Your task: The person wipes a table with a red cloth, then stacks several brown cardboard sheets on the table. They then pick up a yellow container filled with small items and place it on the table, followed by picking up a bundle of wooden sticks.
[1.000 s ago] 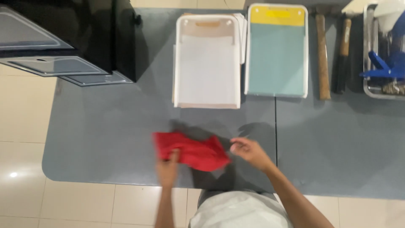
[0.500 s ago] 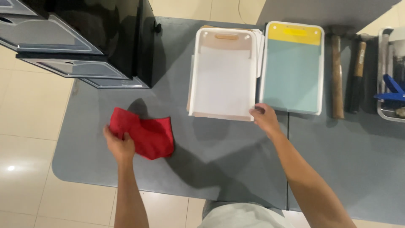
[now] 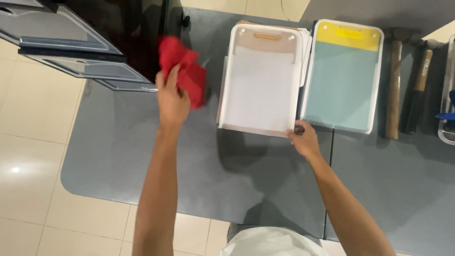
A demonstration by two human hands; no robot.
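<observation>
A red cloth (image 3: 185,71) is held bunched in the left hand (image 3: 171,102) above a grey table (image 3: 142,161).

The near right corner of a white tray (image 3: 260,80) is gripped by the right hand (image 3: 304,141); a blue and yellow tray (image 3: 342,76) is seen just beside it.

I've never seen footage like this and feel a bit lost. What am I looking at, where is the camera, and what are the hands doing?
No machine here: a person works with two bare hands, filmed by a camera worn on the head, looking straight down. The grey tabletop carries a white plastic tray with a pale sheet inside, a second tray with a teal and yellow board, and two wooden-handled hammers further right. A black cabinet with grey drawers pulled out stands at upper left. The left hand holds a crumpled red cloth lifted off the table. The right hand touches the white tray's near corner.
</observation>
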